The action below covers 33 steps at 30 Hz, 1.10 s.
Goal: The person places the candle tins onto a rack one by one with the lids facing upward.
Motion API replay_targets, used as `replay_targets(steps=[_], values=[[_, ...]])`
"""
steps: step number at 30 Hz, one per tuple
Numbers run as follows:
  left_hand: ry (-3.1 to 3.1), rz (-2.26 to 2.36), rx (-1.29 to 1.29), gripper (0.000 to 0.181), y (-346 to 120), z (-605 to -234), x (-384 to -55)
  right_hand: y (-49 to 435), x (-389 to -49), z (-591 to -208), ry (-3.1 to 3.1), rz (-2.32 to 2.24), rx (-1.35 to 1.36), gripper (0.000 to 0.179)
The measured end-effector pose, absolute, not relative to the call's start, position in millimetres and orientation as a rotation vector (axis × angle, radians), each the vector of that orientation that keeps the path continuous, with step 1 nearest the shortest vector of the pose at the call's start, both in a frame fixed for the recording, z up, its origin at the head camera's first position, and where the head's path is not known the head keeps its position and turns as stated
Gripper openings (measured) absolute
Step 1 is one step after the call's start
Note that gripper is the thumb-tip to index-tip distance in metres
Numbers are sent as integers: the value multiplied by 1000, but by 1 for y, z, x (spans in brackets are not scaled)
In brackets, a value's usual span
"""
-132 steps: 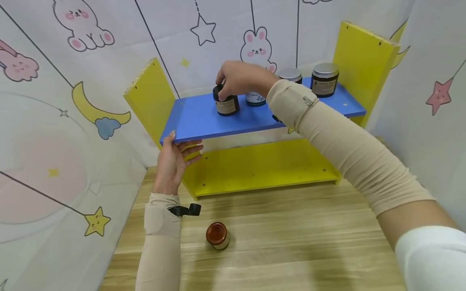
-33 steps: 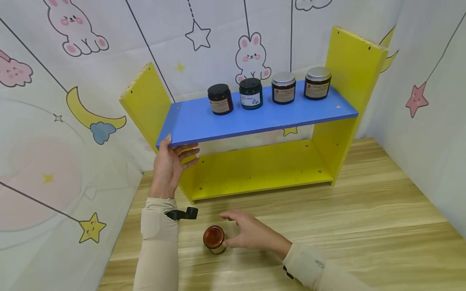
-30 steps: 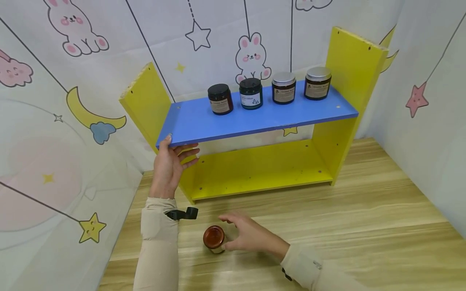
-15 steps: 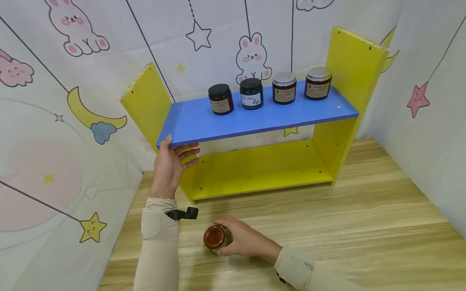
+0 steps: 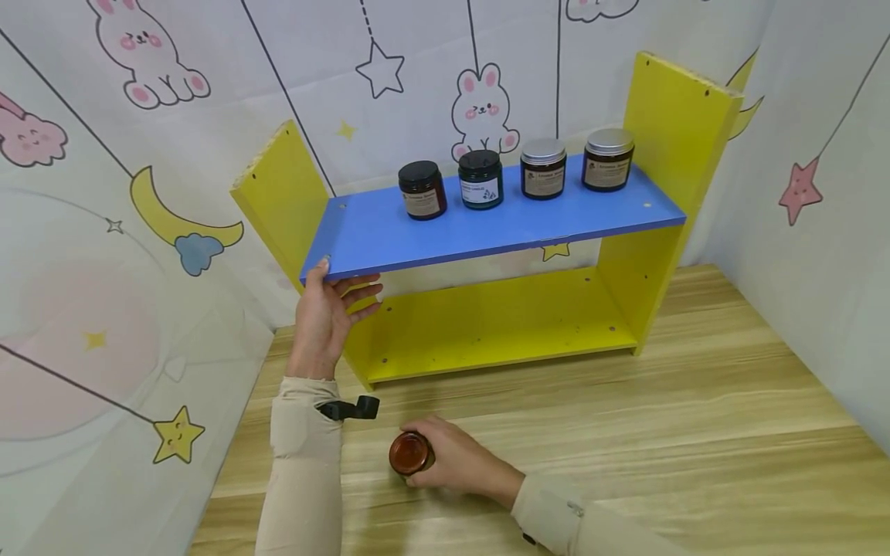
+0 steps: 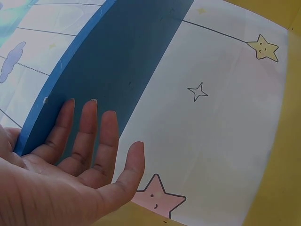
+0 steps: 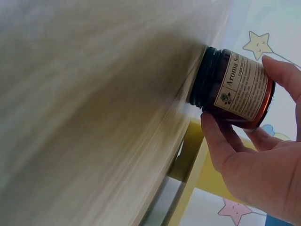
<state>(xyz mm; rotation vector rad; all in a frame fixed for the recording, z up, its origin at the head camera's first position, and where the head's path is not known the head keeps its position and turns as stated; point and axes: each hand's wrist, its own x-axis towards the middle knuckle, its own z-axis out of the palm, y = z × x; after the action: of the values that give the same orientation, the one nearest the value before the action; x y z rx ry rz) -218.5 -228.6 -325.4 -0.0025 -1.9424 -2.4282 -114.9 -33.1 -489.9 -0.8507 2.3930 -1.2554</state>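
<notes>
A small amber candle jar (image 5: 410,453) stands upside down on the wooden tabletop, its reddish base facing up. The right wrist view shows the dark lid end of this candle jar (image 7: 235,87) against the table and a printed paper label round its side. My right hand (image 5: 452,457) grips the jar from the right, thumb on the near side and fingers on the far side. My left hand (image 5: 323,320) holds the front left corner of the blue shelf (image 5: 389,239), thumb on top and fingers spread underneath. In the left wrist view those fingers (image 6: 87,136) lie below the board.
On the blue shelf stand a black-lidded amber jar (image 5: 422,190), a black-lidded green jar (image 5: 480,179) and two silver-lidded jars, one a jar (image 5: 543,169) left of the other jar (image 5: 608,160). Yellow side panels (image 5: 677,139) rise at both ends, with a yellow bottom board (image 5: 501,324) below.
My right hand has let go of the black-lidded amber jar on the shelf, come down to the table and closed round the upside-down candle jar. My left hand keeps its place at the shelf corner.
</notes>
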Motion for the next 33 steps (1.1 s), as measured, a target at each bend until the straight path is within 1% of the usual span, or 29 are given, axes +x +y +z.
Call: replay_targets(steps=[6, 10, 15, 23, 33], values=[[-1938, -2422, -9, 64, -228, -326, -219, -40, -113, -491, 2496, -1155, -879, 71], [-1940, -2419, -12, 65, -228, -326, -219, -42, -113, -491, 2534, -1118, -888, 68], [-1932, -2429, -10, 65, -228, -325, -219, -41, -114, -489, 2533, -1117, -898, 63], [-1932, -2439, 0, 65, -228, -325, -219, -37, -117, -488, 2573, -1067, -903, 62], [-1933, -2443, 9, 65, -228, -325, -220, -24, -117, -483, 2498, -1176, -858, 58]])
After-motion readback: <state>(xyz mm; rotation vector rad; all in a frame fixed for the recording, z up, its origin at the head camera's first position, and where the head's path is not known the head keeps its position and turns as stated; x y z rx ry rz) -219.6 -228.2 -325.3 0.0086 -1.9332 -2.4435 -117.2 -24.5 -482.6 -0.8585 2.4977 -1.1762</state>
